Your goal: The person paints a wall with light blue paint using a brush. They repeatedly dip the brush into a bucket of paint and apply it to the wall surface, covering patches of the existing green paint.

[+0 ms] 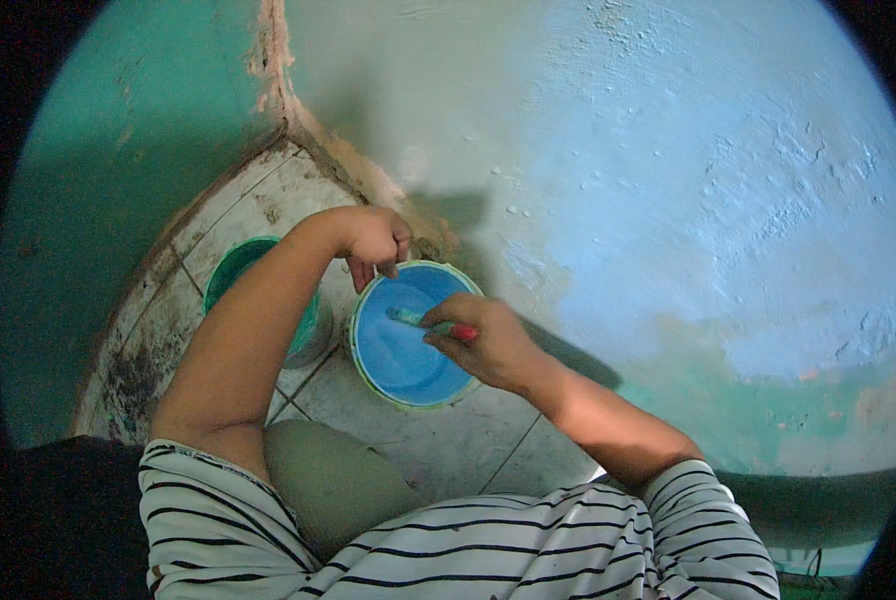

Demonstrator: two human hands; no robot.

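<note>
A round bucket [358, 367] with blue paint inside stands on the tiled floor in front of me. My left hand [377, 244] grips its far left rim, fingers bent over the edge. In my right hand [485, 337] is a paintbrush [407, 316] with a red-ended handle, held over the bucket's opening. The bristle end points left; whether it touches the paint I cannot tell. A second bucket, green inside [236, 268], stands to the left, partly hidden behind my left forearm.
The wall [643, 187] close on the right bears uneven light blue paint over green. A green wall [103, 187] stands at the left, meeting it in a corner with peeling plaster [274, 67]. Stained floor tiles [448, 450] lie around the buckets.
</note>
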